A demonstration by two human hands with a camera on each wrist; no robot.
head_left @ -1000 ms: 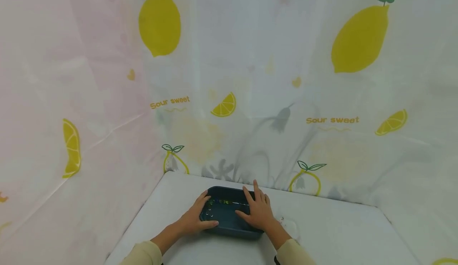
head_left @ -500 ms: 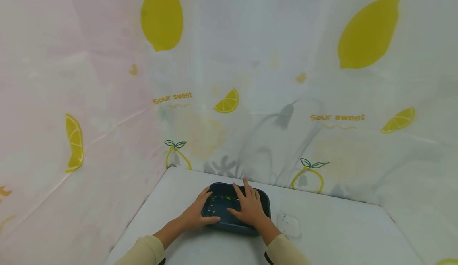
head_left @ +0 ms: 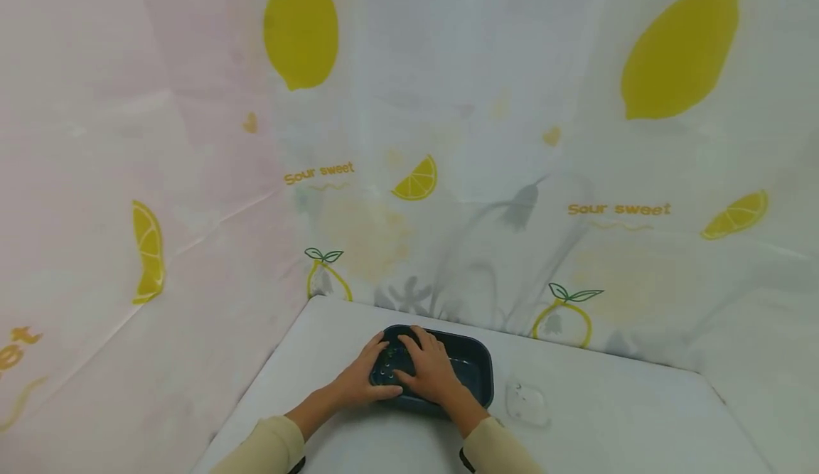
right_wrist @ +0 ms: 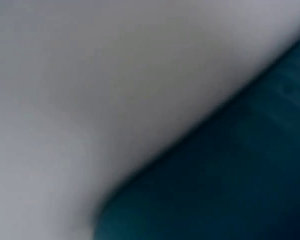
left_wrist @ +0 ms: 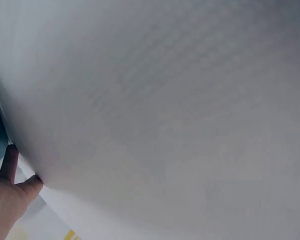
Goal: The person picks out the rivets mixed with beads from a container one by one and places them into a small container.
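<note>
A dark teal rectangular basin (head_left: 473, 371) stands on the white table. My left hand (head_left: 355, 383) holds its left end, thumb along the near rim and fingers at the far left corner; in the left wrist view, part of a hand (left_wrist: 9, 197) shows beside the basin's edge. Bent over the basin's left half, my right hand (head_left: 431, 374) has its fingers spread and pointing left, thumb low inside. Pale round spots (head_left: 387, 373) dot the basin floor between the hands. Small greenish pieces (head_left: 392, 352) show near the right fingertips, partly hidden. The right wrist view shows the basin wall (right_wrist: 215, 185), blurred.
A clear, flat, square-cornered piece (head_left: 526, 403) lies on the white table (head_left: 608, 417) to the right of the basin. A lemon-print curtain (head_left: 486, 140) rises behind the table's back edge and along its left side.
My right hand has moved left across the basin, from its right part to the left half, and now covers where a row of green and yellow pieces showed. The left hand keeps its place on the basin.
</note>
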